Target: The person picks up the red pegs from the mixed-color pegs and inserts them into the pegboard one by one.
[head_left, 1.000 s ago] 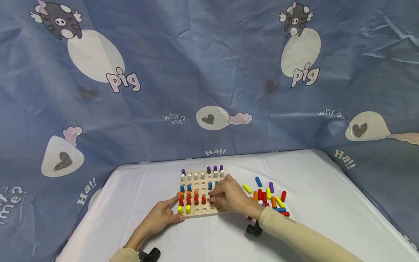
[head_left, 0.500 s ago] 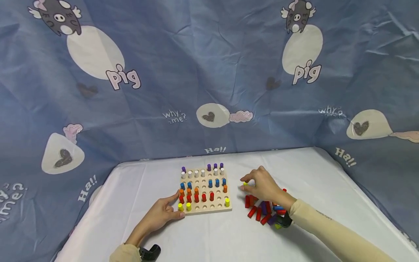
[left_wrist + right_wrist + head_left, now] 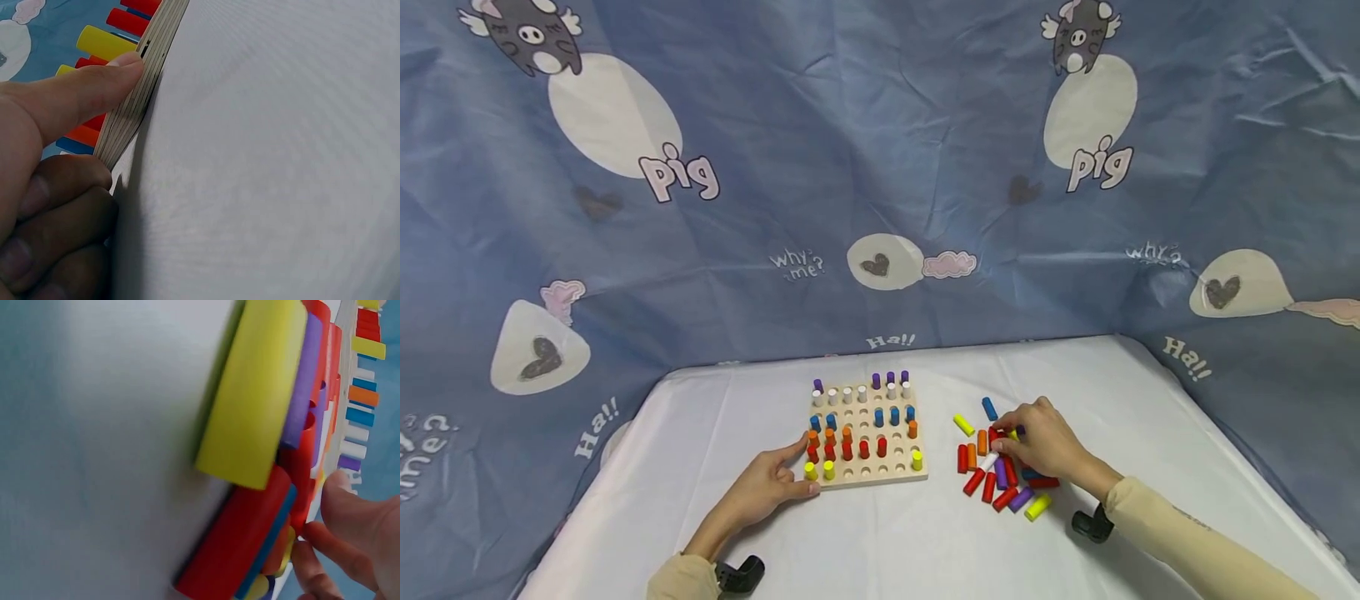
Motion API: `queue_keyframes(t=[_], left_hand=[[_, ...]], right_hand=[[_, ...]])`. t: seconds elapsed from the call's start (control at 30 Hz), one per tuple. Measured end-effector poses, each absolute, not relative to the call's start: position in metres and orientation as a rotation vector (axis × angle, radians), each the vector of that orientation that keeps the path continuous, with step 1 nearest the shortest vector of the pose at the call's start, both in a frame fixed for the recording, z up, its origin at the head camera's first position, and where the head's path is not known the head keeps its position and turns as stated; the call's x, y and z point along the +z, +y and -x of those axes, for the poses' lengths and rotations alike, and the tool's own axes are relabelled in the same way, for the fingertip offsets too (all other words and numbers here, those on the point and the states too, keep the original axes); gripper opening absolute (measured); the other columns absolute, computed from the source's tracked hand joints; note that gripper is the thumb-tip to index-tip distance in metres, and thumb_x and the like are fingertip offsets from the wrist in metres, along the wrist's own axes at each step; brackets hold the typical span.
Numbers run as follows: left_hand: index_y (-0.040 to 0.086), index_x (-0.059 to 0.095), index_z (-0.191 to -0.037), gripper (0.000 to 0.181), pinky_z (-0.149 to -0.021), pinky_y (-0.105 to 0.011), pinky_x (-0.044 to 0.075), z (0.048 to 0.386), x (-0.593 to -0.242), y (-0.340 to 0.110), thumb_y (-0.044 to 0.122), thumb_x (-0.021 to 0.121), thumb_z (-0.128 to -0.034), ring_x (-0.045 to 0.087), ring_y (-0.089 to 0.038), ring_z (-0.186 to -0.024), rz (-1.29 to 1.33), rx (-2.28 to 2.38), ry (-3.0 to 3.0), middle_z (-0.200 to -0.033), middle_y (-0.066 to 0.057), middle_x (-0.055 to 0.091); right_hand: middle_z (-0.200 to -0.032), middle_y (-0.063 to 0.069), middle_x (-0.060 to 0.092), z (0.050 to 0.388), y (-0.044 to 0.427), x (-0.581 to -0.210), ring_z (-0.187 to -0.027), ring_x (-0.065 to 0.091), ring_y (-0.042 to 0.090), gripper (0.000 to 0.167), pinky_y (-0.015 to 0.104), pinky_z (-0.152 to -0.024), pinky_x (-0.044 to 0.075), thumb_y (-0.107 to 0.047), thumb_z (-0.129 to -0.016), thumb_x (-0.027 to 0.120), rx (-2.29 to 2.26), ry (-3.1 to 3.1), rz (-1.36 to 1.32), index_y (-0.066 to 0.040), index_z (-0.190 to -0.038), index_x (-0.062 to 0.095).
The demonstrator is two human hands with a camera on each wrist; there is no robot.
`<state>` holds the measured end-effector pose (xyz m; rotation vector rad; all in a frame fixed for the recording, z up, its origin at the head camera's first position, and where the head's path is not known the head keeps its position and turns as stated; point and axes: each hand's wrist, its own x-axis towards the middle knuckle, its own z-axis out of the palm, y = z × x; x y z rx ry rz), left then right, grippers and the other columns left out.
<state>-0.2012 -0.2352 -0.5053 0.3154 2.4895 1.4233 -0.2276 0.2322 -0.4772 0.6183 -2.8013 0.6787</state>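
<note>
You've got your left hand (image 3: 767,486) braced on the board (image 3: 874,481): thumb against the near edge, forefinger up the left side, the other fingers curled beneath, pinching that near-left corner. The board sits flat, left of the pile, its rows part-filled with upright pegs. Ease that pinch and any sideways push on a peg could skid the board across the cloth (image 3: 865,550).

Over on the right, your right hand (image 3: 1045,437) is down among the loose pegs (image 3: 1001,474), thumb and forefinger slightly parted around a red peg (image 3: 994,435); whether you have real hold of it, I can't tell. It's tight in there! A white peg (image 3: 988,462) lies just nearside, so a careless fingertip could drag it along or nip two at once. They're round, too: one knock and they could roll.

Watch the camera (image 3: 1092,525) on your right wrist, hanging low near the yellow peg (image 3: 1037,507) at the near side. Swing left without lifting and it could sweep through the heap. Cross the board too low and your knuckles could clip the standing yellow peg (image 3: 917,460) at its near-right corner.
</note>
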Motion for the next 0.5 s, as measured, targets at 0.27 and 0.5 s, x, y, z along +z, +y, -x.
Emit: queue_keyframes(t=[0.27, 0.5], left_hand=[[0.0, 0.039, -0.162, 0.096, -0.051, -0.022, 0.029, 0.199, -0.506, -0.237, 0.024, 0.09, -0.0848, 0.026, -0.007, -0.051, -0.302, 1.441, 2.475, -0.056, 0.009, 0.03], [0.001, 0.041, -0.162, 0.096, -0.05, -0.023, 0.028, 0.2, -0.506, -0.236, 0.028, 0.091, -0.0839, 0.026, -0.008, -0.051, -0.289, 1.424, 2.506, -0.056, 0.008, 0.031]], right_hand=[[-0.09, -0.003, 0.077, 0.235, 0.222, -0.486, -0.087, 0.05, 0.018, 0.026, 0.034, -0.075, 0.038, -0.028, -0.084, 0.091, 0.752, -2.875, -0.478, -0.012, -0.101, 0.08], [-0.092, -0.001, 0.078, 0.237, 0.216, -0.483, -0.088, 0.051, 0.02, 0.027, 0.035, -0.077, 0.039, -0.028, -0.086, 0.089, 0.725, -2.92, -0.494, -0.01, -0.104, 0.078]])
